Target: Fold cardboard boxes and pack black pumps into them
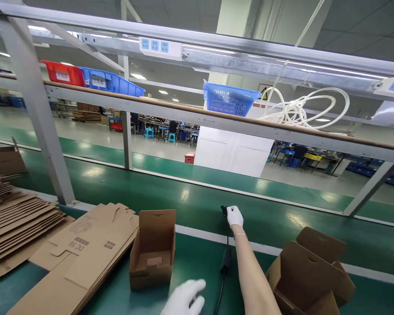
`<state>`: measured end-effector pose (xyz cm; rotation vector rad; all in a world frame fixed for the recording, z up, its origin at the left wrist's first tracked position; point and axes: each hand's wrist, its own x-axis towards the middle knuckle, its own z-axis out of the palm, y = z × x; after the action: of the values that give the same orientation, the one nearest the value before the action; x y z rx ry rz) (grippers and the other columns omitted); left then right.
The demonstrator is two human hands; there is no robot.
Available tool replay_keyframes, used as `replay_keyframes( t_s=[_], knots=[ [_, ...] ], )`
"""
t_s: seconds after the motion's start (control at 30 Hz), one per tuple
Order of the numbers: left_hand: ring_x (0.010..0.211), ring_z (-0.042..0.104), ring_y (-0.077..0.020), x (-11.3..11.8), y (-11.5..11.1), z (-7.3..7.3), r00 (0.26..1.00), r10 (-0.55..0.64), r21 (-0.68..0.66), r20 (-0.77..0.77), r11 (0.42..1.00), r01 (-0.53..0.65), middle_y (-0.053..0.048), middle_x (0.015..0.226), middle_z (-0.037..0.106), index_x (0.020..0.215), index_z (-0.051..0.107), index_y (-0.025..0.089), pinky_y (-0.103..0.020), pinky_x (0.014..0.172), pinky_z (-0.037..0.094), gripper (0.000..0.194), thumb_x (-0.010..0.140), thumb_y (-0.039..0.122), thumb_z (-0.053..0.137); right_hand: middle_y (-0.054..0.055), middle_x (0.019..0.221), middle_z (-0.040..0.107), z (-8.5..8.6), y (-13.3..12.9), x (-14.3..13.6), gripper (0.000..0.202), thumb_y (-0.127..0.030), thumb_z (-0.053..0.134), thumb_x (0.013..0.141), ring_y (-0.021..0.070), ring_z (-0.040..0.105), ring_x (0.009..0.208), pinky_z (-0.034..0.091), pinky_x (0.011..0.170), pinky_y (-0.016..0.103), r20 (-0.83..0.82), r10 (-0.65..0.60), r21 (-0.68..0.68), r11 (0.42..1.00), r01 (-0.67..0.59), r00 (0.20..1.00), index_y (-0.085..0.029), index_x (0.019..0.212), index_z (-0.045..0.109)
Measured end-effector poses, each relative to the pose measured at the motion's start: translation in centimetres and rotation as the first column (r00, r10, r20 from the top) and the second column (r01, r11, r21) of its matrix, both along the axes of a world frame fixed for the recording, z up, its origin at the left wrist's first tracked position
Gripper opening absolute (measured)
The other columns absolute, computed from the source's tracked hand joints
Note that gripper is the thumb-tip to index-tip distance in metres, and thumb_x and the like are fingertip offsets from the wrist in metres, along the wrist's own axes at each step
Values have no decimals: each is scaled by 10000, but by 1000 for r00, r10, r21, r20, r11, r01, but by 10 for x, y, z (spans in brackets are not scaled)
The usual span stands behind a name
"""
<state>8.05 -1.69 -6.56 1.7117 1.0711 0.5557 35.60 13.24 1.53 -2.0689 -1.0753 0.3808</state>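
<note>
My right hand point(235, 217), in a white glove, reaches out over the green conveyor belt point(190, 197). Its fingers are closed on a small black plug-like piece point(224, 211), partly hidden by the glove. Below that hand, a black power adapter point(226, 260) hangs or lies on its cable, which runs down to the bottom edge; I cannot tell which. Also gloved in white, my left hand point(185, 298) is at the bottom edge, fingers apart with nothing in them. Up and left of it stands an open cardboard box point(153, 271), with its lid raised.
Flattened cartons point(95, 245) are piled at left, beside a larger stack point(16, 227). Another open box point(308, 271) stands at right. A metal frame post point(41, 109) rises at left. Overhead, a shelf point(174, 107) carries a blue basket point(231, 99) and coiled white tubing point(302, 109).
</note>
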Motion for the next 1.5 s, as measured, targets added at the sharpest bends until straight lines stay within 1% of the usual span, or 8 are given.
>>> replay_keyframes(
  t_s=[0.27, 0.4, 0.5, 0.63, 0.83, 1.07, 1.3, 1.5],
  knots=[
    [1429, 298, -320, 48, 18, 71, 860, 242, 89, 448, 946, -313, -172, 1513, 377, 1528, 146, 146, -448, 1205, 180, 1099, 630, 255, 769, -16, 652, 577, 30, -111, -74, 349, -545, 482, 888, 154, 579, 563, 477, 519, 257, -174, 349, 448, 861, -242, 921, -211, 818, 557],
    [1132, 596, -286, 50, 8, 92, 694, 118, -12, 710, 988, -155, -114, 1175, 629, 1503, 150, 179, -437, 1093, 387, 1136, 599, 288, 830, 71, 837, 693, 25, -156, -100, 309, -488, 530, 901, 208, 669, 788, 568, 705, 336, 139, 467, 719, 559, -413, 873, -199, 895, 638],
    [1076, 609, -284, 33, -7, 109, 535, 97, -125, 839, 992, 16, -95, 1131, 638, 1420, 366, 223, -430, 1026, 442, 1016, 557, 379, 878, 94, 923, 719, 11, -166, -113, 396, -443, 429, 960, 181, 678, 911, 597, 749, 317, 353, 548, 566, 520, -639, 759, -135, 974, 678],
    [914, 641, -229, -4, -14, 128, 301, 181, -243, 936, 953, 181, -64, 1031, 646, 1364, 466, 271, -423, 883, 512, 767, 702, 505, 775, -68, 556, 646, 4, -182, -116, 210, -386, 668, 810, 91, 615, 510, 541, 482, 161, 401, 797, 173, 418, -892, 452, -196, 747, 731],
    [757, 643, -197, -61, -2, 120, 618, 38, -230, 785, 945, 234, -63, 847, 667, 1241, 565, 158, -358, 745, 505, 721, 615, 356, 862, 25, 726, 696, 54, -200, -63, 143, -254, 608, 862, 174, 633, 662, 534, 642, 295, 531, 656, 215, 509, -834, 537, -293, 884, 744],
    [746, 576, -159, -57, -11, 103, 795, -314, -301, 519, 804, 513, -15, 835, 649, 1020, 675, 164, -272, 688, 472, 617, 479, 332, 921, 2, 649, 612, 109, -182, -68, 286, -548, 677, 802, 140, 584, 616, 497, 595, 242, 235, 958, 105, 145, -984, 166, -281, 798, 779],
    [751, 602, -210, -35, -21, 107, 675, -601, -305, 428, 607, 734, -20, 823, 670, 964, 678, 195, -340, 722, 518, 588, 479, 448, 895, -24, 645, 665, 85, -161, -123, 304, -513, 763, 700, 136, 620, 615, 493, 593, 234, 73, 969, 247, 212, -946, 237, -224, 627, 707],
    [877, 637, -245, -34, -28, 108, 819, -252, 21, 516, 959, 281, -39, 933, 679, 1024, 630, 179, -390, 860, 521, 521, 531, 139, 791, -22, 632, 633, 58, -174, -135, 289, -398, 609, 838, 126, 584, 598, 464, 563, 233, 12, 793, 194, 596, -779, 609, -193, 636, 602]
  ],
)
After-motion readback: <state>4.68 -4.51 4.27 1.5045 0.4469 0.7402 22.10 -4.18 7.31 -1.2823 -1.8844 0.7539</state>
